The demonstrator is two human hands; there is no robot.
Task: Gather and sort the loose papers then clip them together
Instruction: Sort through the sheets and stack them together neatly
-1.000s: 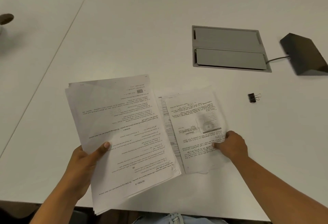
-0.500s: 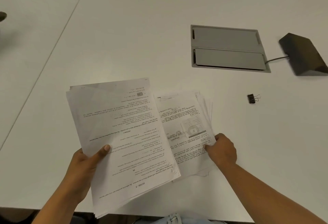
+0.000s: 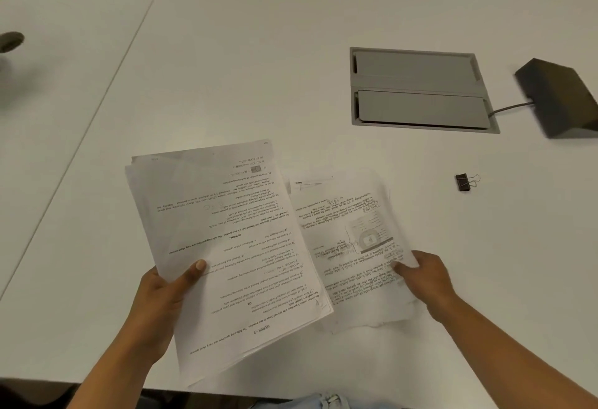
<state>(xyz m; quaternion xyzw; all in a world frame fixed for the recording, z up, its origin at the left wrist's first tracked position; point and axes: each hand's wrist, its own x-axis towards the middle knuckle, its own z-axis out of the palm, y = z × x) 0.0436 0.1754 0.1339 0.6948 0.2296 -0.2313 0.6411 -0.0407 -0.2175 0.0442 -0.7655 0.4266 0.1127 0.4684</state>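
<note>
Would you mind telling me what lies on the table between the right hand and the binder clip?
Nothing: in the head view, only bare white table separates the right hand from the binder clip.

The papers are white with black print, and the right-hand sheet bears a grey diagram. Far right, a black clip lies on the white table, beyond it a grey hatch and a dark brown wedge.

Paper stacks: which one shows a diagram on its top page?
The right stack, pinched by the right hand, nearer the clip. The left stack, in the left hand, is almost all text on top.
</note>
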